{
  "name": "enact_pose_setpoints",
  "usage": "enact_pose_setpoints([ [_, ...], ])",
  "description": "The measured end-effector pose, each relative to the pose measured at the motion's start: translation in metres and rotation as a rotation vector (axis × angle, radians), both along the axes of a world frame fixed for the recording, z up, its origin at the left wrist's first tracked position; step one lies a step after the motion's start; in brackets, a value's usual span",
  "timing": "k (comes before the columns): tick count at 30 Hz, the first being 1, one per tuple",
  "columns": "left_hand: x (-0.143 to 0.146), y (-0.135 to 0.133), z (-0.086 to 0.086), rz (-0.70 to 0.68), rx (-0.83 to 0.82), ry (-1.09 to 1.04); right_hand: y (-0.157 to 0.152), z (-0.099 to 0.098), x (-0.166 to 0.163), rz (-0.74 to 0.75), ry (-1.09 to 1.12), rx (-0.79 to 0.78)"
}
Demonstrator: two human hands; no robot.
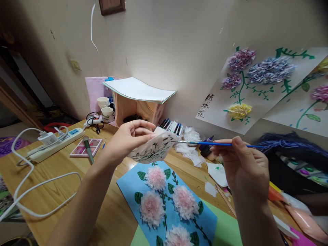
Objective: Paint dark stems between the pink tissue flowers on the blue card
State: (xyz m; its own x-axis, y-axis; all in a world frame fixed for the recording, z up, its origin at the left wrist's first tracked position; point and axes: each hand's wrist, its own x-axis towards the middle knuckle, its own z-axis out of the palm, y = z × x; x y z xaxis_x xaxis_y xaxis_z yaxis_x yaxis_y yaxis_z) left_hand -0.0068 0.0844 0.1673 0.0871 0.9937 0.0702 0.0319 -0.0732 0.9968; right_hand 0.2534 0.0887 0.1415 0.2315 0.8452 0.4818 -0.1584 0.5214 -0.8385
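Wooden tabletop [58, 177] fills the lower view, running back to a pale wall. My left hand [128, 136] is raised near the centre of the picture, fingers curled shut around a white paper piece [153, 148] with dark green marks on it, thumb on top. My right hand [243, 164], at about three o'clock from the left, pinches a thin blue brush [217, 144] between thumb and fingertips. I hold the brush level, its tip pointing to nine o'clock and touching the right edge of the paper piece.

Below both hands, at six o'clock, a blue card [128, 189] lies on the table with four pale pink tissue flowers [156, 177] and green painted leaves and stems. A green sheet [225, 229] lies under the card's lower right corner.

At nine o'clock from my left hand lie a white power strip [56, 140] with a looping white cable, and a pink paint palette [85, 147] with a brush across it. At twelve o'clock, against the wall, stands a small pink box with a white pad [138, 89] on top, paper cups [104, 102] beside it and a row of markers [171, 125] to its right. Crumpled white tissue scraps [189, 148] lie near the brush tip. At two o'clock, paper flower posters [256, 85] lean on the wall.
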Motion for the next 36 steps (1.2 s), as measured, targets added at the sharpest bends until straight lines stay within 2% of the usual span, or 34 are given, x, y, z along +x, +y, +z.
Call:
enact_pose_setpoints([
  [6, 0.009, 0.006, -0.006, -0.077, -0.13, -0.19, -0.005, -0.005, -0.005, 0.029, -0.04, 0.056],
  [13, 0.015, 0.006, -0.008, -0.185, -0.204, -0.298, -0.007, -0.014, -0.006, -0.136, -0.219, 0.114],
  [25, 0.013, 0.006, -0.006, -0.107, -0.218, -0.311, -0.032, -0.001, -0.012, -0.157, -0.463, 0.3],
  [33, 0.016, 0.006, -0.006, -0.072, -0.211, -0.282, -0.037, 0.003, -0.007, -0.056, -0.566, 0.401],
  [36, 0.017, 0.006, -0.006, -0.105, -0.22, -0.307, -0.036, 0.004, -0.006, -0.026, -0.576, 0.408],
])
